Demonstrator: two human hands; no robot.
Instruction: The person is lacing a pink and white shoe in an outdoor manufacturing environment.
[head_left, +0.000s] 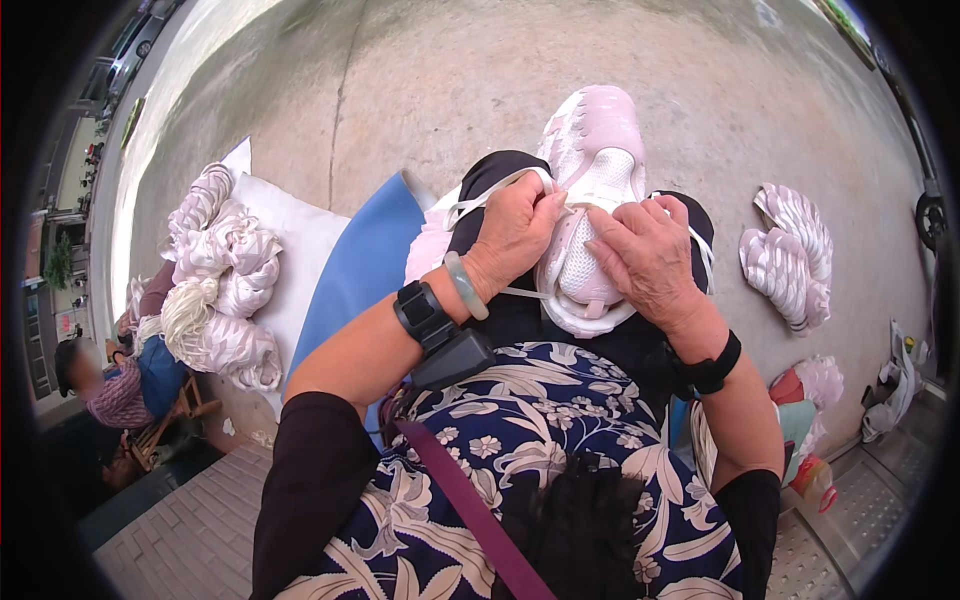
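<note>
A pink and white sneaker upper [578, 248] lies across my lap between my knees, its heel opening toward me. My left hand [512, 228] is closed at its left eyelet edge, pinching a white shoelace [465, 207] that loops out to the left. On the upper's right side, my right hand [648, 250] is closed with curled fingers, gripping the eyelet edge; its fingertips partly hide the lacing. Beyond my hands, a pink and white toe part [597, 120] points away from me. A loose lace end hangs by my right knee.
Bundles of pink and white uppers [225, 270] lie on a white sheet [290, 215] at left, beside a blue sheet [355, 250]. Another stack of uppers [790, 258] rests on the concrete at right. A person [125, 385] sits at far left. Metal plates [850, 520] are lower right.
</note>
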